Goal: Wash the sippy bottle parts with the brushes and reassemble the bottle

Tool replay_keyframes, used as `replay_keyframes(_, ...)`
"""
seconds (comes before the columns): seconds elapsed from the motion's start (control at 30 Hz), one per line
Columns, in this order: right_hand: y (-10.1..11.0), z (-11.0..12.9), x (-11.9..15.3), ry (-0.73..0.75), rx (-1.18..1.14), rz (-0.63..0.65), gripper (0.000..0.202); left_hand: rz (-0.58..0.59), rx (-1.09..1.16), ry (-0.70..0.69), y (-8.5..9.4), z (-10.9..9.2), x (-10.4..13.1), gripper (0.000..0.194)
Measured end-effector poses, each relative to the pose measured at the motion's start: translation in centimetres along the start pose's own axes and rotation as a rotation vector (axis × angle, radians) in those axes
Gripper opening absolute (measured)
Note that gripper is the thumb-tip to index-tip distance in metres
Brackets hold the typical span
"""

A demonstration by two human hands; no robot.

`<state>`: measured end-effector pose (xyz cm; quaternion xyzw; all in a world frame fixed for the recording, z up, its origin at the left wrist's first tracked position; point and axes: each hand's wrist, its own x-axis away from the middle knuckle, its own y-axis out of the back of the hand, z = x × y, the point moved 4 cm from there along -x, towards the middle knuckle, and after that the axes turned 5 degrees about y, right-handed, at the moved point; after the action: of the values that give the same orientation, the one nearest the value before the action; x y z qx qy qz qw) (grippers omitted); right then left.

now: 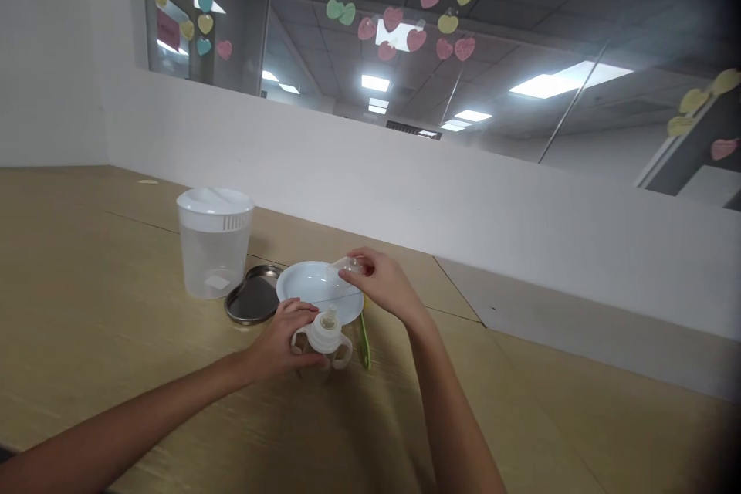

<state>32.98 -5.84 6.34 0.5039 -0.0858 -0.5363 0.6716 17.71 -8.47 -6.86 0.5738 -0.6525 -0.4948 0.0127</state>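
My left hand [288,343] is wrapped round a clear baby bottle [325,333] with a white collar and two side handles, upright near the table's middle. A teat shows at its top. Above the right side of a white bowl [306,278], my right hand [373,278] pinches a clear, dome-shaped cap [346,270] between thumb and fingers. The bowl stands just behind the bottle. A green-handled utensil [364,341] lies to the right of the bottle, its far end hidden by the bowl and hand.
A tall translucent lidded container [213,247] stands at the left rear, beside a dark metal tray [253,295]. The wooden table [144,309] meets a low white wall [376,177], with a window and heart-shaped notes above it.
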Motion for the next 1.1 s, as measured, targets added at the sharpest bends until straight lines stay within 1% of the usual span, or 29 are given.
replay_keyframes(0.07,-1.9,-1.6,-0.6,-0.061,0.115,0.120,0.033,0.010,-0.008,-0.005,0.0,-0.1,0.0,0.057)
replay_keyframes(0.13,-3.8,-2.9,-1.0,-0.102,0.228,0.235,0.034,0.012,-0.010,-0.003,0.1,-0.2,-0.1,0.057)
replay_keyframes(0.23,-6.3,-4.0,-1.2,-0.122,0.256,0.336,0.031,0.020,-0.010,0.003,0.2,-0.3,-0.1,0.056)
replay_keyframes(0.37,-8.1,-4.9,-1.2,-0.145,0.289,0.382,0.024,0.014,-0.007,0.010,0.2,-0.3,-0.1,0.056)
replay_keyframes(0.43,-8.5,-5.2,-1.2,-0.155,0.310,0.384,0.024,0.011,-0.005,0.005,0.2,-0.3,-0.1,0.057)
replay_keyframes(0.5,-8.4,-5.1,-1.4,-0.154,0.325,0.367,0.022,0.014,-0.003,0.000,0.1,-0.2,0.0,0.057)
replay_keyframes(0.6,-7.2,-4.1,-1.6,-0.131,0.338,0.296,0.024,0.015,-0.005,0.003,0.0,-0.1,0.0,0.057)
replay_keyframes(0.67,-5.9,-2.7,-1.4,-0.106,0.332,0.257,0.033,0.020,-0.011,0.002,0.0,0.0,0.0,0.057)
replay_keyframes(0.7,-5.3,-1.9,-1.1,-0.092,0.319,0.257,0.040,0.018,-0.013,0.002,0.0,0.0,0.0,0.057)
replay_keyframes(0.73,-4.8,-1.0,-0.7,-0.077,0.298,0.275,0.046,0.015,-0.013,-0.001,0.0,0.1,0.0,0.057)
replay_keyframes(0.8,-4.4,0.9,0.5,-0.047,0.230,0.382,0.053,0.005,-0.008,0.002,0.0,0.1,0.0,0.056)
replay_keyframes(0.83,-4.4,1.6,1.0,-0.053,0.248,0.427,0.050,0.002,-0.005,0.007,0.1,0.1,0.0,0.054)
replay_keyframes(0.93,-4.6,3.4,2.0,-0.057,0.462,0.421,0.037,-0.008,0.003,0.033,0.2,0.0,0.0,0.047)
replay_keyframes(1.0,-5.1,4.1,2.2,-0.003,0.545,0.439,0.031,-0.018,0.015,0.042,0.3,-0.1,0.1,0.042)
replay_keyframes(1.1,-5.5,4.5,2.2,0.079,0.577,0.487,0.030,-0.021,0.050,0.053,0.3,-0.2,0.1,0.040)
